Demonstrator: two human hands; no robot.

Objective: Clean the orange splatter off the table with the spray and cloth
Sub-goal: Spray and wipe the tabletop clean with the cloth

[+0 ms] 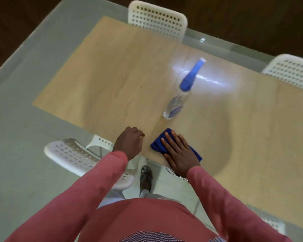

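A pale wooden counter [129, 75] fills most of the view, with white perforated chairs [157, 18] around it. A person in pink sleeves [94, 186] stands at its near edge. The spray bottle [180, 95], clear with a blue head, stands upright on the counter, near but apart from the cloth. The right hand [180, 152] lies flat with straight fingers pressing the blue cloth [157, 143] on the counter. The left hand [128, 144] rests beside it at the counter edge, fingers loosely curled, holding nothing.
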